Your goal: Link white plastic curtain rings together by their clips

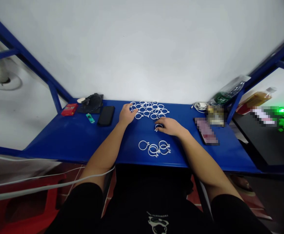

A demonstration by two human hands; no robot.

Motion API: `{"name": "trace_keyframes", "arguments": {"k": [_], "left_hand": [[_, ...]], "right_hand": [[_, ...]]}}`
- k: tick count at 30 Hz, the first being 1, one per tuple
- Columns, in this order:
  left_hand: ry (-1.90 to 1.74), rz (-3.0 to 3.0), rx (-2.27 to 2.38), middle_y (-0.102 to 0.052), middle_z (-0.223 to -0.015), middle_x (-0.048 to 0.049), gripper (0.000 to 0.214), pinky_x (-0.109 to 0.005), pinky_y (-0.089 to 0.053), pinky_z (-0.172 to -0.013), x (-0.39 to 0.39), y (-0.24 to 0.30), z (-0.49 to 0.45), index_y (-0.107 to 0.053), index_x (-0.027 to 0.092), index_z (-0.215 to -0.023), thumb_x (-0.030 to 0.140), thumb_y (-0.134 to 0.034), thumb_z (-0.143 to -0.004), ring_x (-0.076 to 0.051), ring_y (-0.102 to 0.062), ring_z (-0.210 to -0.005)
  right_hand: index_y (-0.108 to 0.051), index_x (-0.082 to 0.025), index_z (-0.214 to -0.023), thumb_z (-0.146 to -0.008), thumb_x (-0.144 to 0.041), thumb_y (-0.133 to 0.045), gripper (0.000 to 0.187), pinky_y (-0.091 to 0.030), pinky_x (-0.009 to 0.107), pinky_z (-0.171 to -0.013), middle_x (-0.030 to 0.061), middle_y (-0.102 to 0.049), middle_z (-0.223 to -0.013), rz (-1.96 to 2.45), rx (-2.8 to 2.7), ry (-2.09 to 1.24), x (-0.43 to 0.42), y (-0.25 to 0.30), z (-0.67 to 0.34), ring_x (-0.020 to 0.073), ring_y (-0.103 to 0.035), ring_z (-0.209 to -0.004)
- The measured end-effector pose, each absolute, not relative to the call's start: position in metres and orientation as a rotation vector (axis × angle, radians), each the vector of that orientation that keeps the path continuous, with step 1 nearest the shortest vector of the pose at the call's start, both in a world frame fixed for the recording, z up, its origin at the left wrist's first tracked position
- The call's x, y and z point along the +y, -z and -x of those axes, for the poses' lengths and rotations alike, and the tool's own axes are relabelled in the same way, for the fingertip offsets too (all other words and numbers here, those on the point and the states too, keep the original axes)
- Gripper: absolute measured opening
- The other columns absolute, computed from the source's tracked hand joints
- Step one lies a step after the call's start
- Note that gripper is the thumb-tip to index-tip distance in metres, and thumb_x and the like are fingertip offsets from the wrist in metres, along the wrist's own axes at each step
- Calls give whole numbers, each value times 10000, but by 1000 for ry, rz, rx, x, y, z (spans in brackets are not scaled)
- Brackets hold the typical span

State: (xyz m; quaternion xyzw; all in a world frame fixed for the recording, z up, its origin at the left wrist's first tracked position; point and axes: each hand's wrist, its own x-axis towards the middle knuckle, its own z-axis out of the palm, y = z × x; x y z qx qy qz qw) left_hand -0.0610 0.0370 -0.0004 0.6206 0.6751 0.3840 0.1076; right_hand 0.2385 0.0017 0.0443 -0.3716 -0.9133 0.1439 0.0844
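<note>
Several white plastic rings with small tabs [146,114] lie in a loose, overlapping cluster near the wall on the blue tabletop [66,139]. My left hand [126,115] is at the left edge of this cluster, thumb and fingers apart around the outermost rings; no ring is seen lifted in it. Closer to me, my right hand [168,126] has its thumb and fingers closed on a single white ring [159,126], just in front of the cluster. Between my forearms, a smaller group of white rings [153,150] lies near the front edge, some overlapping.
Left of my hands are a black phone [106,116], a teal packet [90,118], a red box [69,109] and a black bundle [92,103]. To the right are a coiled white cable [200,106], a blurred phone [205,131] and a plastic bottle [229,90]. White cables [59,186] cross my left arm.
</note>
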Motion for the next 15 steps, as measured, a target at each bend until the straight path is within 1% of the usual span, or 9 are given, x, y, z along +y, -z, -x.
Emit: {"name": "trace_keyframes", "arguments": {"k": [2,4,7,9,12,15], "left_hand": [[-1135,-1913,1868,-716,-1234,-99,383,-359,-565,-928,34,0,55,-690,195,-1272,367,-717,-931,-177,-682,-819],[-1101,-2036,1712,-743,-1142,-67,334,-326,-564,-859,28,-1,46,-708,195,-1238,338,-699,-937,-155,-655,-763],[-1050,-2232,1518,-753,-1074,-47,281,-317,-545,-867,16,-7,32,-738,196,-1188,330,-685,-947,-153,-653,-789],[-968,-2301,1422,-756,-1035,-38,260,-306,-539,-831,7,-11,22,-747,205,-1175,326,-662,-962,-151,-652,-782],[-863,-2406,1309,-756,-999,-37,232,-311,-532,-836,-3,-16,11,-759,205,-1142,316,-666,-960,-157,-667,-802],[-781,-2474,1238,-762,-1024,-41,221,-318,-534,-853,-7,-17,6,-762,220,-1131,313,-688,-944,-168,-688,-854]], "right_hand": [[-722,-232,-1276,-1016,-375,-615,316,-543,354,-887,109,-728,-1186,1154,-2703,-361,2,-44,-239,260,-704,-1057],[-708,-229,-1303,-1005,-301,-613,321,-538,358,-920,109,-722,-1222,1105,-2675,-351,2,-45,-240,255,-693,-1090],[-716,-228,-1290,-909,-169,-663,389,-532,356,-952,89,-716,-1252,957,-2667,-450,1,-44,-240,235,-690,-1078],[-745,-225,-1224,-862,-142,-689,375,-531,337,-926,75,-718,-1226,911,-2687,-524,1,-43,-239,218,-694,-1021],[-774,-216,-1096,-884,-156,-682,240,-515,310,-871,66,-715,-1149,905,-2707,-543,3,-38,-238,199,-685,-959],[-772,-217,-1060,-924,-182,-657,181,-486,294,-833,63,-708,-1098,917,-2687,-481,6,-34,-238,192,-669,-937]]}}
